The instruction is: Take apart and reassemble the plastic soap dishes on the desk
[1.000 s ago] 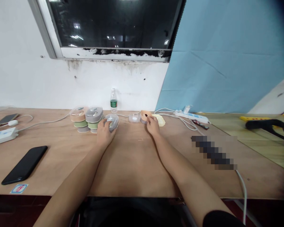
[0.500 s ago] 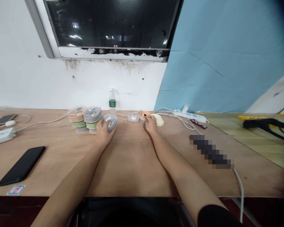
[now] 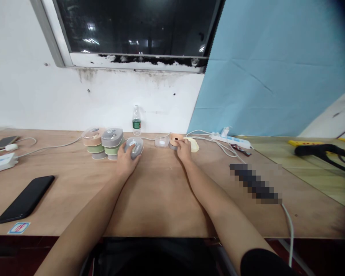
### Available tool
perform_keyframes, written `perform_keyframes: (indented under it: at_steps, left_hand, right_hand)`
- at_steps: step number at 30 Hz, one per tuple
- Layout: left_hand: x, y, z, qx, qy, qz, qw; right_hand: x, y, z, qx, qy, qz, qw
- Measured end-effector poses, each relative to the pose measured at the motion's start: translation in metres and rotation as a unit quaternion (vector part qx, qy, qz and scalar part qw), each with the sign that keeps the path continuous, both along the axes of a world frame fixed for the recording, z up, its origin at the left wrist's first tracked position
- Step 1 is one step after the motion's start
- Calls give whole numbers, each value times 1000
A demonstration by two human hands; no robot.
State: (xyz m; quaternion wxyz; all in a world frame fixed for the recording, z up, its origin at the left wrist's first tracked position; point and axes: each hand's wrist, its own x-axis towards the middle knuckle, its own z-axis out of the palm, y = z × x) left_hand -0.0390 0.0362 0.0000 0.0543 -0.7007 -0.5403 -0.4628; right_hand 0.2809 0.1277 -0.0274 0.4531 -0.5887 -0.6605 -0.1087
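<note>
My left hand (image 3: 127, 158) is closed around the near left side of a grey container (image 3: 137, 148) with a clear lid, which rests on the table. My right hand (image 3: 184, 148) has its fingers pressed together at a small open peach container (image 3: 175, 136) sitting on a grey one (image 3: 173, 146). A small dark spot shows by those fingertips; what they pinch, if anything, is too small to make out. Left of it lies a clear lid (image 3: 161, 142). A pale yellow piece (image 3: 194, 145) lies just right of the hand. Beside my left hand stand two stacks of containers, peach-topped (image 3: 92, 137) and grey-topped (image 3: 112, 138).
A plastic bottle (image 3: 136, 122) stands against the wall. Phones (image 3: 27, 198) and a white power strip (image 3: 1, 164) lie on the left. Another power strip (image 3: 232, 141), loose cables and a blurred dark object (image 3: 255, 184) are on the right.
The view has shifted slightly. Both hands stay at the same containers, with no clear movement of the things on the table.
</note>
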Motion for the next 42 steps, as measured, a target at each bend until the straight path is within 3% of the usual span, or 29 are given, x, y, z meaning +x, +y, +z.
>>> perform_keyframes:
  at_steps: [15,25,30,35,42]
  left_hand:
    - [0,3,-4,5,9,8,1000]
    - [5,-9,7,34,-10,-34,999]
    - [23,-30,17,38,-44,-129,990]
    - [35,-41,19,-39,-105,-186,976]
    - [32,-26,9,-49,-174,-189,965]
  right_hand:
    - [2,-1,-3,4,-19,10,1000]
    - [-9,-17,7,42,20,15,999]
    - [-39,-40,19,41,1,125,991]
    - [-72,-57,22,16,-12,232,972]
    - [-76,-59,16,-8,-23,208,978]
